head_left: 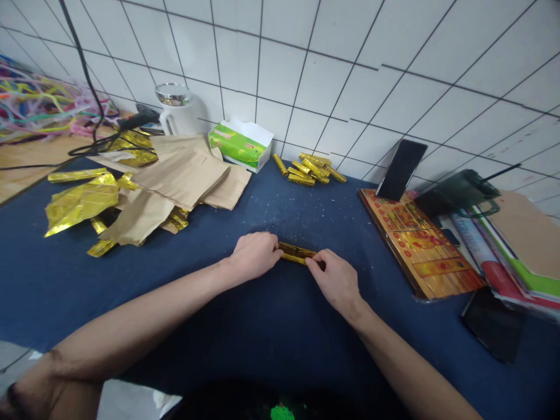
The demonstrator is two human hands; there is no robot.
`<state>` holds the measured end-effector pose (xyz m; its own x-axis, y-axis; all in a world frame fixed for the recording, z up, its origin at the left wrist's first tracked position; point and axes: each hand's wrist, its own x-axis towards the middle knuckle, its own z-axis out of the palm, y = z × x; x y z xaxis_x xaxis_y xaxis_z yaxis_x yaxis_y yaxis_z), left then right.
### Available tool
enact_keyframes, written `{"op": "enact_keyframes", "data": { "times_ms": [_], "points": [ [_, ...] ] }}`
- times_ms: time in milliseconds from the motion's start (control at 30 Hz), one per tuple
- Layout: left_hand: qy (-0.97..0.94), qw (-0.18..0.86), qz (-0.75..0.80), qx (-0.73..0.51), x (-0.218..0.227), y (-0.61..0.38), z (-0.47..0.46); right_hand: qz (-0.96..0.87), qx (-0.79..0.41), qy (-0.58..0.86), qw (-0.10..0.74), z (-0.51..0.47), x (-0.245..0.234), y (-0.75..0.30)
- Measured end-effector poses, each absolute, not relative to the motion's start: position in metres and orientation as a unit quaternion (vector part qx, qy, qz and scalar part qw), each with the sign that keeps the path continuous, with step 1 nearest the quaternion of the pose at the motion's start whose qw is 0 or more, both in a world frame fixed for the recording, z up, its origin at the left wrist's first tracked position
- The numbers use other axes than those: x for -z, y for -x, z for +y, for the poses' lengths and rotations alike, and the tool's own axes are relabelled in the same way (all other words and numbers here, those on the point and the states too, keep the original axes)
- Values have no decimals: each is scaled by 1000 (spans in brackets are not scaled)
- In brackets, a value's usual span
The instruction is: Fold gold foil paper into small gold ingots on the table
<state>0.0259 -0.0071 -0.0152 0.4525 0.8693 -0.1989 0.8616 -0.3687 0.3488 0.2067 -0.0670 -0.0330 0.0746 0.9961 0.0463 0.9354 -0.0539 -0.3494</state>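
A narrow gold foil roll [296,254] lies on the blue table cover [271,326] in the middle. My left hand [255,255] is closed on its left end, fingers curled over it. My right hand [335,280] pinches its right end with fingers pressed together. A pile of finished gold rolls [310,168] lies at the back by the tiled wall. Loose gold foil sheets [81,201] and brown paper sheets [184,175] are heaped at the left.
A green tissue box [240,144] and a white mug [177,111] stand at the back. A printed gold board [420,245], a propped phone [401,170], stacked books [507,251] and a flat dark phone [494,324] lie on the right. Cables and coloured strands sit far left.
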Motion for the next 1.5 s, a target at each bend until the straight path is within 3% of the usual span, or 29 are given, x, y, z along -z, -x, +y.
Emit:
{"op": "enact_keyframes", "data": {
  "times_ms": [467, 967, 1200, 1500],
  "points": [
    [-841, 163, 516, 12, 15, -28, -7, -687, -62, 715, 113, -64, 32, -206],
    [-896, 7, 437, -76, 21, -22, -34, -754, 66, 641, 128, -74, 45, -203],
    [-943, 20, 315, -102, 20, -30, -56, -767, 62, 629, 112, -72, 43, -204],
    [-934, 33, 347, -86, 28, -36, -60, -769, 62, 626, 113, -72, 43, -205]
  ]
}}
